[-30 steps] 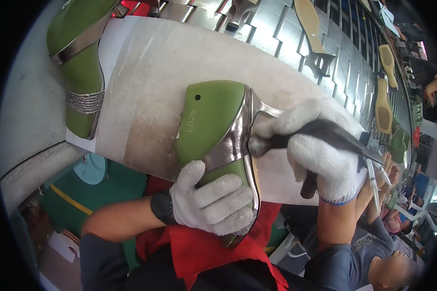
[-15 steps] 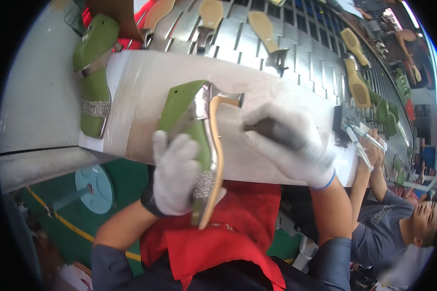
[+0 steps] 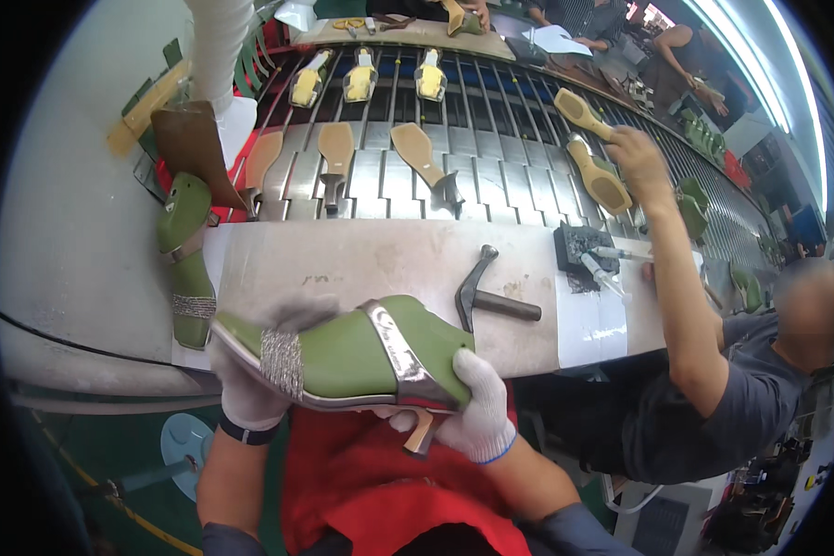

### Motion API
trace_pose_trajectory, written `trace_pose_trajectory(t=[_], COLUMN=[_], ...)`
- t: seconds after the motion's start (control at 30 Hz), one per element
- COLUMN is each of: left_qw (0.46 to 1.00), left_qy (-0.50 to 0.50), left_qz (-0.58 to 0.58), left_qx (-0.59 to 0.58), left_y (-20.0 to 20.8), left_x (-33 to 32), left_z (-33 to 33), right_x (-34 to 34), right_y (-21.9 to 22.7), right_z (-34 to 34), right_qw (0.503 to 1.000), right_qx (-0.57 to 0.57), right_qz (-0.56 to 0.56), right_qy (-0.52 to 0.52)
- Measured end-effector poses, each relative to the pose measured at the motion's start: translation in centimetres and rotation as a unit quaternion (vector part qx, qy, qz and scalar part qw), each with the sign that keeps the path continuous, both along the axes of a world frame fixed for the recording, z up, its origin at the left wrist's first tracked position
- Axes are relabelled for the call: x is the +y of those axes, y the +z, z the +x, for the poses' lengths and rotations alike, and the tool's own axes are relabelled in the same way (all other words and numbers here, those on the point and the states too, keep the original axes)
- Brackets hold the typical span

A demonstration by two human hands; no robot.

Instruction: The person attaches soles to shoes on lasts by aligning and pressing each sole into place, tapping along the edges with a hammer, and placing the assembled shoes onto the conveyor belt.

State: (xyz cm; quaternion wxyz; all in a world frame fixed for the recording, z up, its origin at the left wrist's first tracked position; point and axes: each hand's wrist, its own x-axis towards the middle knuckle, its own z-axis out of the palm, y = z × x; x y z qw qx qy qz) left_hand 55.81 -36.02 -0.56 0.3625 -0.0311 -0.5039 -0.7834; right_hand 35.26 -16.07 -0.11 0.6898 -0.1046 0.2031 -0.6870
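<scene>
A high-heeled sandal with a silver strap and a glittery toe band is fitted on a green shoe last. It lies sideways in front of me, sole toward me, heel pointing down. My left hand, in a white glove, wraps round its toe end. My right hand, gloved too, grips the heel end, thumb on the green last. Just beyond, a hammer with a dark head lies on the pale worktable. Another sandal on a green last leans at the table's left end.
Behind the table runs a slatted metal conveyor bearing several soles with heels and shoes. A black block with syringe-like tubes stands at the right. A co-worker's hand touches a tan sole. A white hose hangs at the back left.
The sandal has turned from upright to lying crosswise. My right hand has let go of the dark tool and now holds the heel end; the hammer lies on the table. The co-worker's arm has reached over the conveyor.
</scene>
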Motion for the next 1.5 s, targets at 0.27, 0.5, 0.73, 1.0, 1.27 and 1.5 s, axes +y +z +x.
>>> trace_pose_trajectory(t=[0.27, 0.5, 0.73, 1.0, 1.27, 1.5], left_qw=[0.667, 0.683, 0.547, 0.728, 0.925, 0.923], left_qy=[0.41, 0.422, 0.675, 0.462, 0.298, -0.009], left_qz=[-0.518, -0.506, -0.332, -0.186, 0.091, 0.325], left_qx=[-0.345, -0.316, -0.368, -0.471, -0.218, -0.206], left_y=[-3.3, -3.4, 2.1, -0.3, 2.5, -1.5], left_x=[-0.8, -1.0, -7.7, -15.5, 0.0, 11.6], left_z=[-1.1, -0.9, 5.1, 8.0, 1.3, 1.7], right_x=[-8.3, -26.3, -25.3, -6.2, -1.3, 0.3], right_y=[5.3, 3.2, 1.1, -1.5, -1.9, 0.1], right_z=[-1.3, -8.4, -8.9, -9.6, -9.0, -5.8], right_qw=[0.95, 0.75, 0.579, 0.514, 0.305, 0.351], right_qx=[0.212, 0.547, 0.735, 0.788, 0.926, 0.918], right_qz=[0.044, 0.109, 0.258, 0.146, 0.063, 0.057], right_qy=[-0.224, -0.354, -0.24, -0.307, -0.211, -0.173])
